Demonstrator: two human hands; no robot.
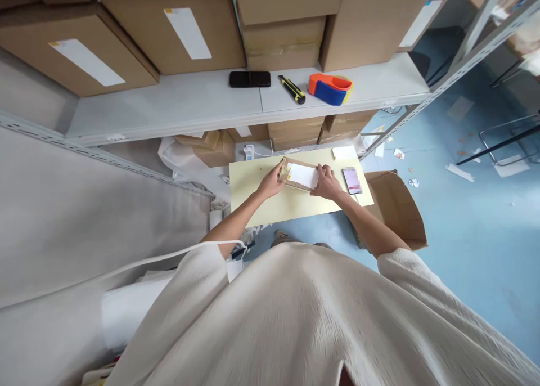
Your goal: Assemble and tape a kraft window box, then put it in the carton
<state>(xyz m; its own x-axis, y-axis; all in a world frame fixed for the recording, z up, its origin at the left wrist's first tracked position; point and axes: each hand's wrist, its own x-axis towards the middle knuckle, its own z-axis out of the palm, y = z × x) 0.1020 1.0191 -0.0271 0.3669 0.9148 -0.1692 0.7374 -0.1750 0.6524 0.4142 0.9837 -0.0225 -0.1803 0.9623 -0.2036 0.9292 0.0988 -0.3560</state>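
Between my two hands is a small cardboard box with a white label on its top face and clear tape at its left end. My left hand grips the left end, and my right hand has its fingers curled over the right end. The box is over the pale yellow tabletop; I cannot tell whether it rests on it. A phone with a lit screen lies just right of my right hand. Behind it, near the table's far edge, is a white pad or stack of paper.
On the grey shelf lie a black phone, a yellow-black box cutter and orange and blue plastic rings. Large cartons stand above. An open cardboard box sits right of the table. A white cord crosses at left.
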